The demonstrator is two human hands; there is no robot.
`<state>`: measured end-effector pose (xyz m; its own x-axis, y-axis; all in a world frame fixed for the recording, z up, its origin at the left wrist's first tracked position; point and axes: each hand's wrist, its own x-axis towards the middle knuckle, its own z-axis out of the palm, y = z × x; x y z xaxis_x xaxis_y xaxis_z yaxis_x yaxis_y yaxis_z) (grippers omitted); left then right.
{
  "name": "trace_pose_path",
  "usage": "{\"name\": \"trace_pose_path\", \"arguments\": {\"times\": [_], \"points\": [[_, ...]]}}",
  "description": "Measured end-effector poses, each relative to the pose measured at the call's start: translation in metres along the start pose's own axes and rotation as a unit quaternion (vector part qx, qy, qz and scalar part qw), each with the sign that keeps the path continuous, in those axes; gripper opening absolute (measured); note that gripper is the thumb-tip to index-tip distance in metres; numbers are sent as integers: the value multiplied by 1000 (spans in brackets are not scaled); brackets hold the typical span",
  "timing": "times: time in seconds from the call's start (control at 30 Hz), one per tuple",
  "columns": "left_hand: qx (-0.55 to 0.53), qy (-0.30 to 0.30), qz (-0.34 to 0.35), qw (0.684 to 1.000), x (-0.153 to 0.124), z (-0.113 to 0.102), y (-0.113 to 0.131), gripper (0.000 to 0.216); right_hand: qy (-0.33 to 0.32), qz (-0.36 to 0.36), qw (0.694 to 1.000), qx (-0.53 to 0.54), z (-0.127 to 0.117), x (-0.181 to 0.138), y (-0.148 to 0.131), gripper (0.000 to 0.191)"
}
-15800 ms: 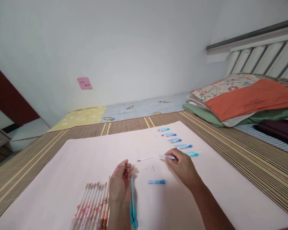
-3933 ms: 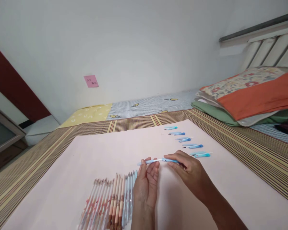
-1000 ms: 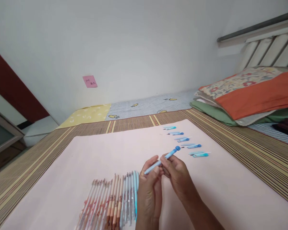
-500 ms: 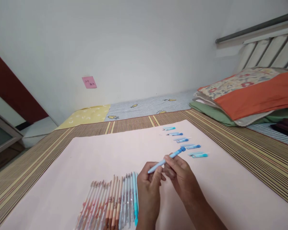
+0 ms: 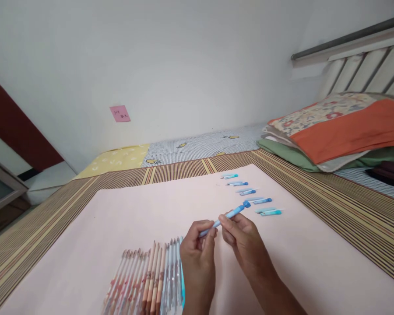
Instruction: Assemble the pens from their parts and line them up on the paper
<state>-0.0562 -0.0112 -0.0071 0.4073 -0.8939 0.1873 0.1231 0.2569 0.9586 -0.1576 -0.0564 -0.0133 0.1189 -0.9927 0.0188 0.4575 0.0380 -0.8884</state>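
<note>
A light-blue pen [image 5: 231,214] with a darker blue knob at its upper end is held at a slant above the pink sheet [image 5: 134,214]. My left hand [image 5: 200,253] pinches its lower tip end between thumb and fingers. Around the middle of the barrel, the thumb and fingers of my right hand [image 5: 244,240] are closed. Left of my left hand lies a row of pens, with pink-and-clear pens [image 5: 124,280], brown-and-peach pens [image 5: 153,280] and grey-blue pens [image 5: 173,275]. My left hand partly hides a turquoise pen at the row's right end.
Several small groups of blue pen parts [image 5: 262,201] lie in a line toward the sheet's far right corner. A striped mat [image 5: 302,192] lies under the sheet. Folded orange bedding [image 5: 354,135] is piled at the right, and a white wall [image 5: 197,70] rises behind.
My left fingers have closed over the pen's tip, which showed before. My right hand has slid slightly down the barrel toward the left hand. The view has shifted a little.
</note>
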Motion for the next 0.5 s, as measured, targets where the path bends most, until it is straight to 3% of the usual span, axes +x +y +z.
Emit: {"name": "trace_pose_path", "arguments": {"times": [0.07,0.1,0.2,0.27,0.33,0.4,0.5], "points": [[56,7,59,997,-2,1,4,12,-7,29,999,44,1,1,2,37],[51,17,58,997,-3,2,4,15,-9,36,998,59,1,2,3,37],[-67,39,-57,995,-2,6,-3,30,1,27,998,60,1,1,2,37],[-170,30,-141,975,1,6,-8,30,10,13,999,29,1,0,1,35],[-210,21,-170,963,2,5,-9,28,12,0,1000,2,1,-1,0,34],[-149,24,-133,980,2,2,-6,25,4,8,1000,18,2,-1,0,35],[34,12,12,999,-2,0,3,16,-7,64,991,114,3,0,1,40]]}}
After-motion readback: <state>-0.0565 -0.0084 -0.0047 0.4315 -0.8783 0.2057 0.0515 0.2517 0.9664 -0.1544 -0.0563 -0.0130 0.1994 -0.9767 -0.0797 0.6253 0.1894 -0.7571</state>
